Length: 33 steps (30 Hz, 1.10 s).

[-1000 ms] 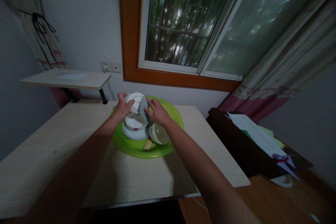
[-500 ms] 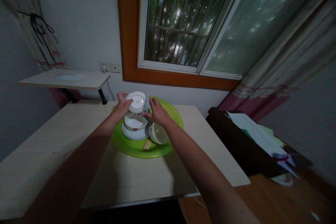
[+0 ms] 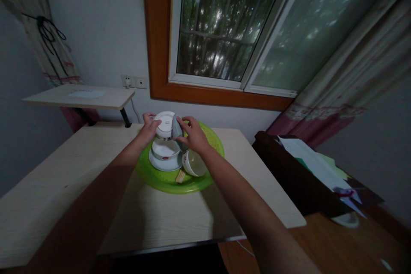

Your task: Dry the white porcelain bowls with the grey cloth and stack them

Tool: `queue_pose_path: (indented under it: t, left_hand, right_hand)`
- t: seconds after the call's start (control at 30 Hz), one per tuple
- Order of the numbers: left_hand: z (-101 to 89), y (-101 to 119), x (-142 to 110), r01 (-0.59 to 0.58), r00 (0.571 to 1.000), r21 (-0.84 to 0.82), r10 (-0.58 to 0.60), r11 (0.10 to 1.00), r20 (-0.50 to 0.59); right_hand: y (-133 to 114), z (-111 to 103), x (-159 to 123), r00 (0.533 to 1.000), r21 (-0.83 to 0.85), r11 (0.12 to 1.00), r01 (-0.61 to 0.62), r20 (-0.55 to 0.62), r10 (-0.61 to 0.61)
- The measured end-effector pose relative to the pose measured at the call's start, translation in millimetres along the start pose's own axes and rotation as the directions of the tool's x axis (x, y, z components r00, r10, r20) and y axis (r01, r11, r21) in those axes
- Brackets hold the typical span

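Observation:
My left hand (image 3: 150,128) grips the left edge of a white bowl (image 3: 165,123), thumb on its underside, which faces me. On the bowl's right side my right hand (image 3: 193,135) presses a grey cloth (image 3: 177,128), its fingers closed around it. Both hands are above a green basin (image 3: 150,182). Inside it, another white bowl (image 3: 165,150) with a red mark sits on a white plate (image 3: 162,165). To the right a deeper bowl (image 3: 195,164) lies tilted on its side. A short pale bundle, perhaps chopsticks (image 3: 180,175), lies in front.
The basin stands on a pale wooden table (image 3: 173,218). A raised shelf (image 3: 83,96) with a paper on it is at the left. Behind are a wall socket (image 3: 135,81) and a window (image 3: 221,30). Papers (image 3: 310,165) lie on dark furniture at the right.
The cloth has moved slightly left over the bowl's underside, with my right hand. The bowl has turned a little in my left hand.

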<state>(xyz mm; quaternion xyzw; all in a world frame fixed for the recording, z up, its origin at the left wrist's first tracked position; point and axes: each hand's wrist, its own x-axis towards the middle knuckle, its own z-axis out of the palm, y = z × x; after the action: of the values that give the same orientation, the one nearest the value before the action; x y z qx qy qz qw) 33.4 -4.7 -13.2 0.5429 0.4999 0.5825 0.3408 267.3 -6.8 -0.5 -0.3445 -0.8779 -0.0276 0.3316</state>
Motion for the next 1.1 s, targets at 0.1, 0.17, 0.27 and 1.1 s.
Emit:
queue_pose_path:
  t: [0.1,0.17,0.27,1.1]
  left_hand:
    - [-0.3,0,1,0.006,1.000,-0.010,-0.007,1.000,-0.027]
    - [-0.4,0,2,0.005,0.999,-0.002,-0.005,1.000,-0.041]
    - [-0.1,-2,3,-0.011,0.998,0.002,0.011,1.000,-0.066]
    - [-0.5,0,0,0.004,0.997,0.012,-0.005,1.000,0.078]
  right_hand:
    - [-1,0,0,1.000,0.008,1.000,0.012,-0.025,-0.012]
    - [-1,0,-1,0.999,-0.004,1.000,0.028,-0.034,-0.028]
    - [0,1,-2,0.999,-0.036,0.999,0.037,-0.030,-0.038]
    - [10,10,-1,0.999,0.210,0.978,0.010,-0.041,-0.001]
